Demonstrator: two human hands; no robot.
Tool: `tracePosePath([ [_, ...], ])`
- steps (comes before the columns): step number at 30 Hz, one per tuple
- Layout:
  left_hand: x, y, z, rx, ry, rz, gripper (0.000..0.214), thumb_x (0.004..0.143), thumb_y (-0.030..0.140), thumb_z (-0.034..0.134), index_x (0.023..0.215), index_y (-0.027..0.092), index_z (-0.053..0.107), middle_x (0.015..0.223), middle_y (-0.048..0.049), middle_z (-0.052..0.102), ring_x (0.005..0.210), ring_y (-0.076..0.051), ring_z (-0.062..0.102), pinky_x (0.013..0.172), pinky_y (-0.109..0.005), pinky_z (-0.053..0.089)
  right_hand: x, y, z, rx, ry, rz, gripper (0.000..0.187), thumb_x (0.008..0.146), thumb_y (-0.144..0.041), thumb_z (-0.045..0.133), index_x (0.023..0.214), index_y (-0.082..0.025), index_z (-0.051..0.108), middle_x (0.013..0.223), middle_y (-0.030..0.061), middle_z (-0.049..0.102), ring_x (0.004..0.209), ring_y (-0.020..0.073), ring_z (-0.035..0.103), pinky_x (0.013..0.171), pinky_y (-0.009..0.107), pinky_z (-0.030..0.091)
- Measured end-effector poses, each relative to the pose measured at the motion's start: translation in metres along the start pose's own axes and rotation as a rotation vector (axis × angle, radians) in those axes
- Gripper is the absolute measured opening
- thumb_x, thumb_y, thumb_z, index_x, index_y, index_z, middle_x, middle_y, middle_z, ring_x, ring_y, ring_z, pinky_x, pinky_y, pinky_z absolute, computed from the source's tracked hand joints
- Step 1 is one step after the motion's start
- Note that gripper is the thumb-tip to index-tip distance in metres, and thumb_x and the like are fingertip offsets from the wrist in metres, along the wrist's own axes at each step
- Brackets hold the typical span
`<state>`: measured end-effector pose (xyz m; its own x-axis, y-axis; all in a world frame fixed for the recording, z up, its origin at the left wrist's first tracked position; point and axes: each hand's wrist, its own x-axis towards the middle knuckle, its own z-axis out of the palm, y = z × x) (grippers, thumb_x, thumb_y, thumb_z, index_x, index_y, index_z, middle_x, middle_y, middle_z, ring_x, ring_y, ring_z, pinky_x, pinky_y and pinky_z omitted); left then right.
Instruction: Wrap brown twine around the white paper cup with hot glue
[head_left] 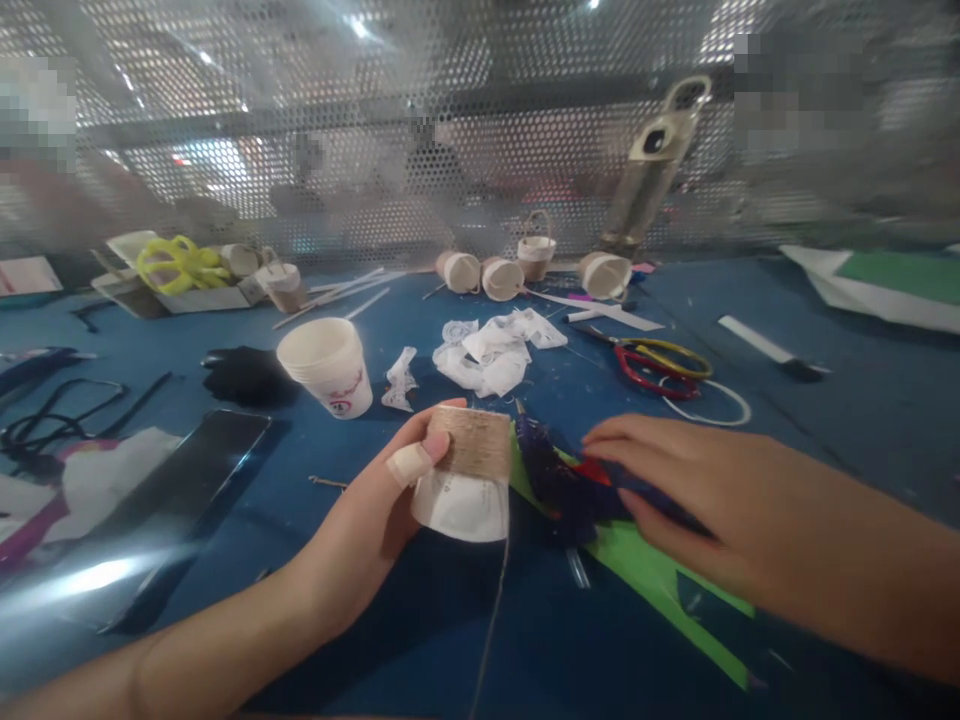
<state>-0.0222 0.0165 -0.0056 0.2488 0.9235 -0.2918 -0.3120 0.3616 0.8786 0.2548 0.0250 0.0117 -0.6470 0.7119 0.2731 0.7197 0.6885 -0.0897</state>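
Observation:
My left hand [397, 490] is closed around a small paper cup [461, 505], held tilted in front of me. Brown twine [476, 445] is wound over one half of the cup, and its loose strand hangs toward the table's front edge. A bandage strip circles my left thumb. To the right lies a dark blue glue gun [559, 480] with a red trigger, its nozzle pointing away from me. My right hand [675, 480] reaches over the gun's handle, thumb and fingers apart. Whether it touches the handle is hard to tell.
Green paper [652, 570] lies under the gun. Farther back are stacked paper cups [326, 365], crumpled white lace [487, 355] and scissors [660, 368]. Twine-wrapped cups [502, 278] and a bottle [649, 180] line the perforated screen. A phone [195, 500] rests at left.

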Motion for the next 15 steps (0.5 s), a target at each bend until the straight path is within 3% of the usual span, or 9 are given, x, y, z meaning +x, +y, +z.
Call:
tracePosePath([
  [6, 0.000, 0.006, 0.008, -0.098, -0.022, -0.024, 0.036, 0.093, 0.046, 0.068, 0.119, 0.023, 0.077, 0.119, -0.0079, 0.080, 0.097, -0.028, 0.075, 0.076, -0.034, 0.060, -0.006, 0.004, 0.014, -0.142, -0.036, -0.106, 0.038, 0.086, -0.020, 0.054, 0.119, -0.013, 0.072, 0.113, 0.0169, 0.079, 0.089, 0.0332, 0.078, 0.068, 0.049, 0.066],
  [11, 0.001, 0.003, 0.005, -0.088, -0.146, -0.008, 0.037, 0.102, 0.047, 0.057, 0.120, 0.023, 0.078, 0.107, -0.0080, 0.080, 0.089, -0.024, 0.076, 0.069, -0.030, 0.061, -0.002, 0.001, 0.017, -0.057, -0.129, 0.014, 0.020, 0.077, -0.014, 0.065, 0.096, -0.020, 0.066, 0.093, 0.0090, 0.073, 0.070, 0.0273, 0.073, 0.053, 0.041, 0.061],
  [15, 0.000, -0.002, 0.000, -0.044, -0.136, -0.045, 0.037, 0.101, 0.048, 0.059, 0.126, 0.026, 0.073, 0.111, -0.0067, 0.080, 0.093, -0.023, 0.078, 0.073, -0.028, 0.061, -0.005, 0.000, 0.014, -0.074, -0.143, 0.097, 0.030, 0.070, -0.021, 0.083, 0.090, -0.022, 0.061, 0.080, 0.0044, 0.070, 0.054, 0.0255, 0.067, 0.038, 0.037, 0.048],
])
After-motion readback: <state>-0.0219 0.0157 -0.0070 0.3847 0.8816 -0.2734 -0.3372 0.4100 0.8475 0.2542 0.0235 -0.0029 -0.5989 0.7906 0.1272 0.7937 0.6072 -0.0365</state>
